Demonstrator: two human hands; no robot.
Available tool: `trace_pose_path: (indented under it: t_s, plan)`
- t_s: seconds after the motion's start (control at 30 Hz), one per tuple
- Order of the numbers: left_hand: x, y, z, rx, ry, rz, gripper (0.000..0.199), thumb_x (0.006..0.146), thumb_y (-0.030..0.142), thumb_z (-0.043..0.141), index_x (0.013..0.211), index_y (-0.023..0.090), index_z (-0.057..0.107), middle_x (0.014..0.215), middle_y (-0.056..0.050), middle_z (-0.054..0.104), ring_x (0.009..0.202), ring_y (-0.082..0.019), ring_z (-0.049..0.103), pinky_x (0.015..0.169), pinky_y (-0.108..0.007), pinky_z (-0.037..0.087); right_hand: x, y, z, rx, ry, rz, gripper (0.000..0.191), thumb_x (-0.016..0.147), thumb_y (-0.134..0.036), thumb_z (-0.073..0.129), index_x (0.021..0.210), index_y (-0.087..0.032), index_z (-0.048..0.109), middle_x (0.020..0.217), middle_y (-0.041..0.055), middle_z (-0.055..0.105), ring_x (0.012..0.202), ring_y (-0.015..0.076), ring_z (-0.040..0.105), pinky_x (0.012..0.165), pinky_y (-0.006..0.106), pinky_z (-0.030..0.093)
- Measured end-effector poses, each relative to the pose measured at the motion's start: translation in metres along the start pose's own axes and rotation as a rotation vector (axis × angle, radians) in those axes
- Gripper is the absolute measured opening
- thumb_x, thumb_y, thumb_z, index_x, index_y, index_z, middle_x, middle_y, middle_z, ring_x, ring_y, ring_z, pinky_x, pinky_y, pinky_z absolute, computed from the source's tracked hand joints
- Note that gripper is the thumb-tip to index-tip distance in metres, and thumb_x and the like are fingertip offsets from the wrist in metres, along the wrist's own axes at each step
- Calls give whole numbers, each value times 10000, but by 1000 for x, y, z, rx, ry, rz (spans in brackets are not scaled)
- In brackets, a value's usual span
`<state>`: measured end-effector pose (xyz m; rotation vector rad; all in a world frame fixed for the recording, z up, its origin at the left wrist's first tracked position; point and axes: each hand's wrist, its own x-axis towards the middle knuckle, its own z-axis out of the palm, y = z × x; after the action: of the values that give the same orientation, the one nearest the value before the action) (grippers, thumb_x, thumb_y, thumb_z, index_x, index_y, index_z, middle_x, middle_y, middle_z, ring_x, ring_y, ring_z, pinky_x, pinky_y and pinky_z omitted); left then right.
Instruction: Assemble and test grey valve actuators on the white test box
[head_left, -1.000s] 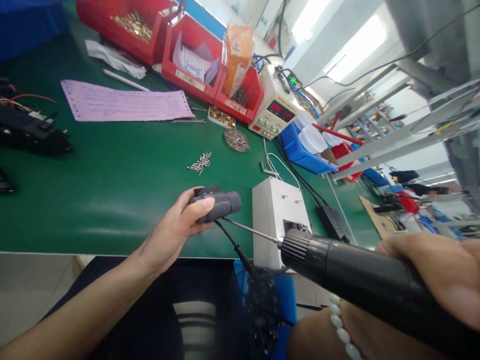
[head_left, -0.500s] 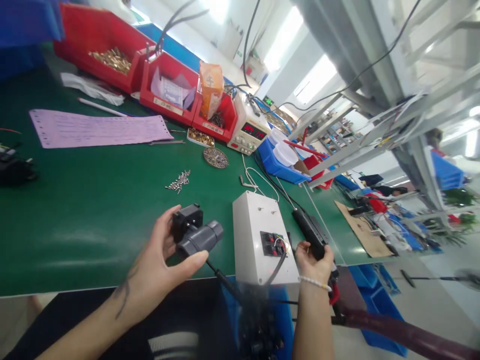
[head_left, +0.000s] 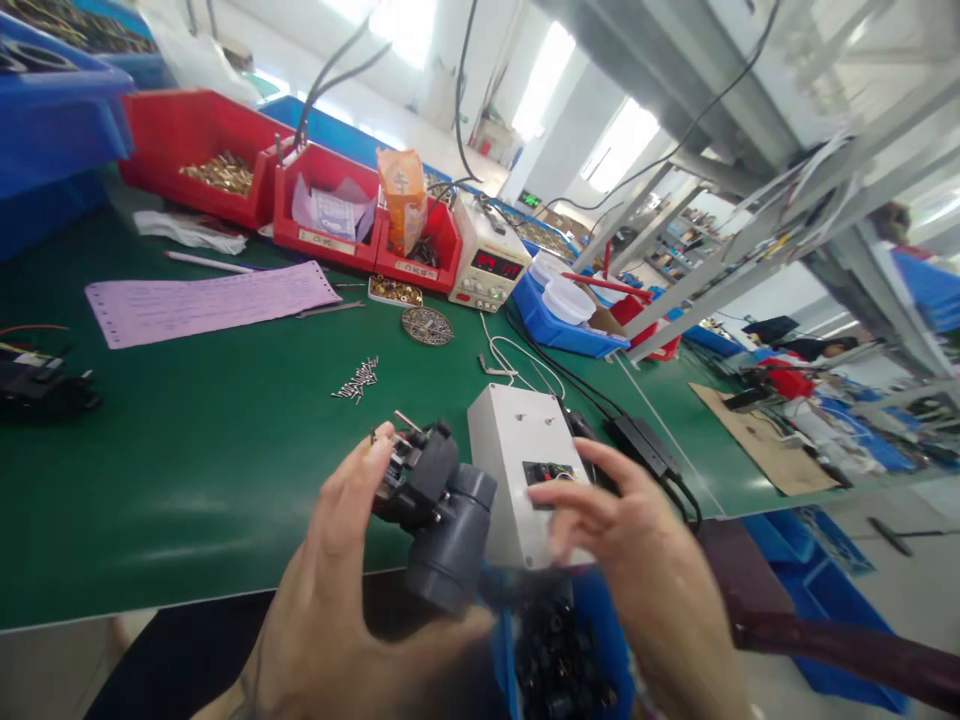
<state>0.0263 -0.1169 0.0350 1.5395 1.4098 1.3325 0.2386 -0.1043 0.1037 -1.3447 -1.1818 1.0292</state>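
My left hand (head_left: 337, 560) grips a dark grey pipe fitting (head_left: 454, 545) with a black housing (head_left: 427, 465) joined to it. The housing's open side faces left, with small parts and metal pins showing. Fingers lie behind the housing and the blurred thumb is below the fitting. My right hand (head_left: 637, 540) is open, blurred and holding nothing that I can see, in front of a pale grey box (head_left: 499, 430). Its fingertips overlap the box's terminal block (head_left: 536, 475); contact I cannot tell. A black tool (head_left: 589, 430) is partly hidden behind the box and hand.
Small screws (head_left: 356, 380) lie on the green table (head_left: 187, 480), near a round tray (head_left: 427, 326) and a pink sheet (head_left: 210, 305). Red bins (head_left: 322, 235) and a power supply (head_left: 487, 265) line the back. Below the edge sits a blue bin (head_left: 611, 610) of black parts.
My right hand has let go of the black electric screwdriver and moved left across the box. My left hand has raised and turned the fitting, bringing the housing's open side into view.
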Motion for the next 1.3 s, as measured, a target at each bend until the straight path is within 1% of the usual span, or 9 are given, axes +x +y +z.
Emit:
trace_pose_path:
  t_s: [0.07,0.17,0.27,0.4,0.47,0.57,0.6,0.8,1.3]
  plan:
    - [3,0,-4,85,-81,217,1070,770,475,850,1585,540,159,1669,-41,362,1456,-407,465,1107,-550,527,-9,2,19,64,-292,170,701,906,-637,725,1445,-254,491,1062,96,752,713,177,704,653,284,601]
    - [11,-2,-10,29,-142,342,811,908,352,730,1525,614,276,1631,30,429,1436,-321,514,1064,-426,578,-7,14,33,175,-413,250,708,838,-514,860,1414,-258,536,1220,83,713,978,183,709,892,280,584]
    - [21,-1,-11,-291,-159,41,749,876,386,769,1474,603,374,1586,48,493,1414,-294,543,1071,-393,568,-3,20,34,154,-439,196,581,856,-512,841,1331,-239,649,1229,72,707,1022,197,687,988,311,548]
    - [33,6,-5,-692,-390,-329,770,720,533,863,1385,371,510,1300,-44,725,1146,-325,722,929,-396,625,5,9,23,-36,-601,172,546,958,-621,650,1299,-196,693,906,66,741,659,175,661,626,281,562]
    - [35,11,-3,-684,-386,-415,686,671,552,878,1222,304,554,1061,-35,781,950,-312,759,807,-385,633,22,-2,11,-264,-518,62,452,970,-558,651,1235,-200,730,800,42,724,616,164,641,575,261,521]
    - [30,16,0,-470,-239,-461,669,619,500,903,1133,314,516,943,10,750,822,-271,736,739,-363,603,68,-13,-11,-551,-26,-253,316,901,-428,725,1132,-213,745,918,49,732,820,194,665,790,330,547]
    - [27,17,1,-407,-209,-452,652,642,503,880,1147,320,510,969,9,744,833,-267,732,756,-368,598,86,-13,-16,-559,8,-274,352,866,-426,734,1137,-200,730,988,66,730,912,213,661,883,368,535]
    - [12,13,1,-311,-206,-420,600,678,507,831,1170,333,534,1021,7,739,886,-268,723,794,-376,589,145,22,-23,-558,-272,-69,406,681,-464,824,934,-150,769,820,47,723,732,177,641,711,320,536]
    - [6,13,1,-355,-124,-405,599,601,479,892,1112,333,613,1035,14,748,849,-258,734,809,-364,600,142,44,-22,-550,-213,-133,301,752,-464,712,842,-177,693,788,31,703,719,180,609,703,308,477]
